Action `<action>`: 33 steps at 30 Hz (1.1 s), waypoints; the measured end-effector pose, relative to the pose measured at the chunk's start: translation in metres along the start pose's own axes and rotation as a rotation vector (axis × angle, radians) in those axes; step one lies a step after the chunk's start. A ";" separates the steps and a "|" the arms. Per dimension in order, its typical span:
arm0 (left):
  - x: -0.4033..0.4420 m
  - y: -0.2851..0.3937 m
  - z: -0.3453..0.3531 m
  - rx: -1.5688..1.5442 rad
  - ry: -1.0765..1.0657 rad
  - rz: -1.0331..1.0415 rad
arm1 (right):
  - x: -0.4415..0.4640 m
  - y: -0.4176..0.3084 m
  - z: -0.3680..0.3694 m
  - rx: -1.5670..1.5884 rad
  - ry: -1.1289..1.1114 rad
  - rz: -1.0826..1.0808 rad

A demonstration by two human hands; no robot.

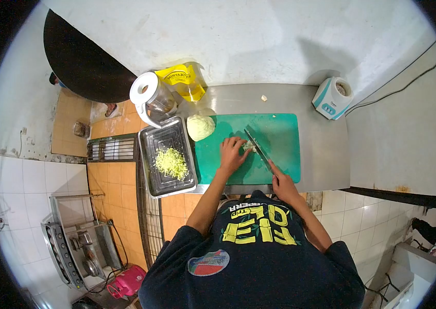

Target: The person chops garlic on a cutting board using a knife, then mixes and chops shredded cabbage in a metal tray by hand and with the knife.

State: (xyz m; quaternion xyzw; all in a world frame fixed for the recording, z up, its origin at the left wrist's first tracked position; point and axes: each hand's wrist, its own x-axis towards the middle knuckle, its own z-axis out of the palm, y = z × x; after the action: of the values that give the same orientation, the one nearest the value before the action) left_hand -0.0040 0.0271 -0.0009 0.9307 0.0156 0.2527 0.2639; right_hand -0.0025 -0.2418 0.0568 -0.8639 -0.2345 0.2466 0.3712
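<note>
A knife [259, 147] slants over the green cutting board [279, 134], its blade pointing away and to the left. My right hand [283, 182] is closed round its handle near the board's front edge. Left of the blade, my left hand [232, 154] has bent fingers pressed on small pale chopped pieces [249, 148]; their kind is too small to tell. A cut cabbage [200, 127] rests at the board's upper left corner. Beside the board, a metal tray [147, 141] holds a heap of shredded cabbage [171, 163].
Behind the tray stand a blender jug [161, 100] with a white lid and a yellow pouch [183, 80]. A blender base [333, 98] sits at the steel counter's [326, 149] right end, by the wall. A stove [66, 252] is at lower left.
</note>
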 end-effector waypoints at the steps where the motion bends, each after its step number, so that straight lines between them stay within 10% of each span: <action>1: -0.002 0.003 -0.003 0.041 0.009 -0.038 | -0.001 -0.001 -0.001 0.000 -0.001 -0.001; 33: -0.018 -0.004 0.000 0.102 -0.007 -0.161 | 0.034 -0.004 0.013 -0.089 -0.076 -0.096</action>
State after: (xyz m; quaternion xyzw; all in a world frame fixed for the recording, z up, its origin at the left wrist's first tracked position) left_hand -0.0194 0.0275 -0.0108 0.9396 0.1024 0.2265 0.2355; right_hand 0.0150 -0.2128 0.0436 -0.8573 -0.3004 0.2503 0.3350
